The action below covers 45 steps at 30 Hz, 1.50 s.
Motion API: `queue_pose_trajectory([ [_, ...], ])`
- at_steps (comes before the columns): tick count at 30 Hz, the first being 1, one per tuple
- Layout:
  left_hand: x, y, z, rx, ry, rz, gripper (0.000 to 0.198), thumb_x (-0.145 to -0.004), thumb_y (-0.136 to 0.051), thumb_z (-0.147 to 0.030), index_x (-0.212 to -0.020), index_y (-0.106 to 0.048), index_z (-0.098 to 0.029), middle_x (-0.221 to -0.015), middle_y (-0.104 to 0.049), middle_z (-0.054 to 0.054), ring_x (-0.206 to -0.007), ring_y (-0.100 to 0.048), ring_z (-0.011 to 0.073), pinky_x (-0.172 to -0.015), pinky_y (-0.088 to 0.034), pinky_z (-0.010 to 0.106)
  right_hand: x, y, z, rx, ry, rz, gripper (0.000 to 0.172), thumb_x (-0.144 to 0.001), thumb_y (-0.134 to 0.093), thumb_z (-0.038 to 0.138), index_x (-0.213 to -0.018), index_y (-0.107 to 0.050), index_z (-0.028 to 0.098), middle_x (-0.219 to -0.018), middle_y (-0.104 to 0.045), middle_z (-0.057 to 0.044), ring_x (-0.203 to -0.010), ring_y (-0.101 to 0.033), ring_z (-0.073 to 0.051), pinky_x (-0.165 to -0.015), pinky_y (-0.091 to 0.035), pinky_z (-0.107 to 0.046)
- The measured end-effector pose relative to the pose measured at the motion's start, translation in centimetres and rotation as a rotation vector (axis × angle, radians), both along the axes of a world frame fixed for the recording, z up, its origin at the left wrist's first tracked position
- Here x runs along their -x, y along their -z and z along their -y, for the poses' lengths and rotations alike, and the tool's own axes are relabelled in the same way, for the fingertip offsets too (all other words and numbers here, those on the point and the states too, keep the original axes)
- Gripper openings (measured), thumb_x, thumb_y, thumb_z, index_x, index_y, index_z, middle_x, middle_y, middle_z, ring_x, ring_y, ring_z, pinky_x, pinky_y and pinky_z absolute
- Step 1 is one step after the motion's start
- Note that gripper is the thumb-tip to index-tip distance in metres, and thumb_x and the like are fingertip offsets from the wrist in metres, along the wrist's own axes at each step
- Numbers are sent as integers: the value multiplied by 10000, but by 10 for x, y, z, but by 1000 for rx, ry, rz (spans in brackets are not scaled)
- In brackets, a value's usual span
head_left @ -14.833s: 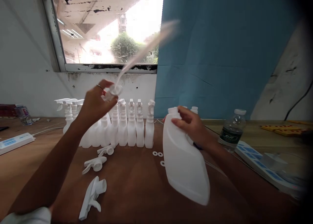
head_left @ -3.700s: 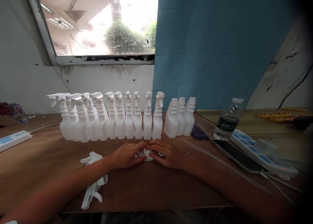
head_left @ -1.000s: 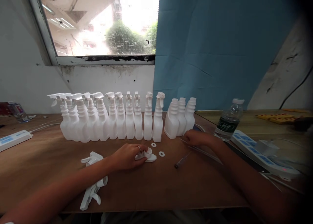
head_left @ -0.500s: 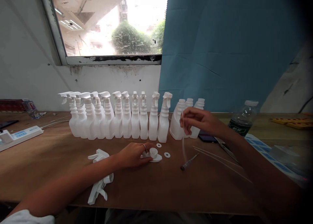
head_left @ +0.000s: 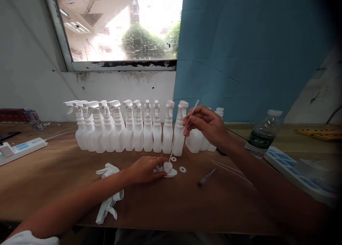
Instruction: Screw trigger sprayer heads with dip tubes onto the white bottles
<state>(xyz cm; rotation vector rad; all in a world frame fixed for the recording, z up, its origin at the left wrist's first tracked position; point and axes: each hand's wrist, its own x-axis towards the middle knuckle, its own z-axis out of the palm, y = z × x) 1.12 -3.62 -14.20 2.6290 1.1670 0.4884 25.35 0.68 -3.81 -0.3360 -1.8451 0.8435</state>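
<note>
My left hand (head_left: 148, 169) grips a white trigger spray head (head_left: 167, 167) on the table, its round collar facing up. In my right hand (head_left: 204, 123) a thin clear dip tube (head_left: 178, 140) is pinched, slanting down to the left. Its lower end reaches the collar opening; how far it goes in I cannot see. Two white ring gaskets lie beside the collar, the nearer one (head_left: 182, 169) to its right. Left of my left forearm rest loose trigger spray heads (head_left: 107, 208), partly covered by the arm.
Several white spray bottles (head_left: 129, 134) with heads on stand in a row at the back. Bottles without heads (head_left: 193, 141) stand behind my right hand. A small screwdriver (head_left: 207, 177), spare tubes (head_left: 231, 169), a drink bottle (head_left: 260, 136) and power strips (head_left: 25, 149) lie around.
My right hand has moved left and turned, bringing the dip tube from over the screwdriver to the spray head's collar. My left hand has stayed in place.
</note>
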Motion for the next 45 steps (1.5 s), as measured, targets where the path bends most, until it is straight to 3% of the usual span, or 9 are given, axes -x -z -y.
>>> queue_pose_trajectory([
  [15,0,1,0,26,-5,15,380,-883,-601,-394,-1235,-580,-251,-992,-707,16,-827,-666,194,-714,-444,235,2,8,-4,58,-45,28,74,-943,-565,257,-924,-559,185,-838,-646,-21,-638,-689,-172,-586,-595,-352],
  [40,0,1,-1,20,2,22,401,-878,-598,-373,-1263,-559,-269,-997,-713,-4,-822,-666,186,-724,-442,242,2,1,11,38,-94,79,99,-915,-606,277,-925,-565,187,-775,-637,-5,-578,-663,-141,-558,-574,-313],
  [45,-1,-3,2,51,-3,32,353,-886,-582,-364,-1223,-582,-261,-991,-712,0,-833,-665,188,-728,-446,241,5,9,6,75,-38,313,208,-836,-695,321,-974,-643,175,-782,-630,-8,-657,-637,-123,-637,-558,-278],
])
